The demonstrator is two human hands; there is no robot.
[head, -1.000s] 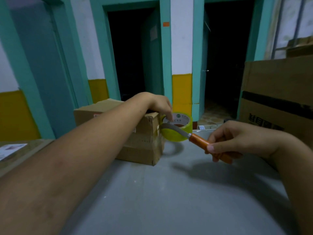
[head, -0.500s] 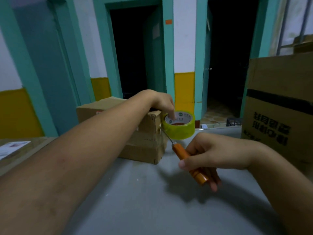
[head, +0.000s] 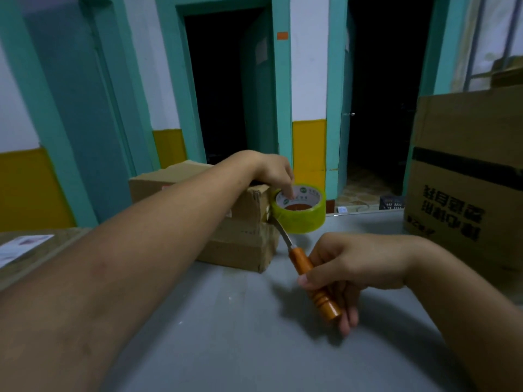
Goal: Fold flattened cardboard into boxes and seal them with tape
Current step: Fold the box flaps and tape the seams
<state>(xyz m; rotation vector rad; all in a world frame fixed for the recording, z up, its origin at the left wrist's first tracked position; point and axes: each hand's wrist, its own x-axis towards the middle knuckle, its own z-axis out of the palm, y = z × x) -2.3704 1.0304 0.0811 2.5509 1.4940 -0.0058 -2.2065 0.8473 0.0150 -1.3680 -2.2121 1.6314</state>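
Left hand [head: 274, 172]: arm stretched forward over the small cardboard box [head: 226, 219], wrist bent down, fingertips hooked on the tape roll's inner rim.
Tape roll [head: 300, 212]: yellow-green, held up at the box's right corner above the grey tabletop [head: 240, 335].
Right hand [head: 348, 264]: fingers curled round the knife [head: 311, 275] by its orange handle, blade tip at the roll's lower left edge.
Large box [head: 467, 176]: far right, well apart.

I'm looking into a plain packing room: cardboard boxes [head: 469, 165] on the grey table [head: 226, 321], and beyond the table teal-framed dark doorways [head: 226, 94], yellow-banded walls [head: 308, 145].
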